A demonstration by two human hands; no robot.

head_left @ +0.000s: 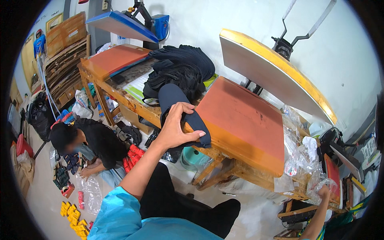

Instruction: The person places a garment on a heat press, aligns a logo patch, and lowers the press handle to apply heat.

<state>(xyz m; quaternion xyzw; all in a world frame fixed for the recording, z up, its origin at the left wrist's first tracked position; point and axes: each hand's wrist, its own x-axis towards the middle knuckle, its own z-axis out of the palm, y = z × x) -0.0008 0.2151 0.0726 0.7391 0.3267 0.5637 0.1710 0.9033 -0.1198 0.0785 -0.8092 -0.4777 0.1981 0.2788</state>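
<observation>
My left hand (176,124) is closed around a dark navy cap (172,96), thumb on one side and fingers over the other. The cap hangs at the front edge of the bench, beside the orange-brown pad (244,116) of a heat press. Out to the far right, my right hand (326,189) is closed on a crumpled clear plastic bag (325,183) at the bench's right end; its fingertips are partly hidden by the plastic. Behind the cap lies a heap of black and navy caps or cloth (180,66), too bunched to tell apart.
The press's yellow-edged upper plate (276,72) is raised above the pad. A blue press (124,26) stands at the left end of the wooden bench (150,114). On the floor at left, a person (96,140) sits among yellow packets (74,216) and red bundles (133,157).
</observation>
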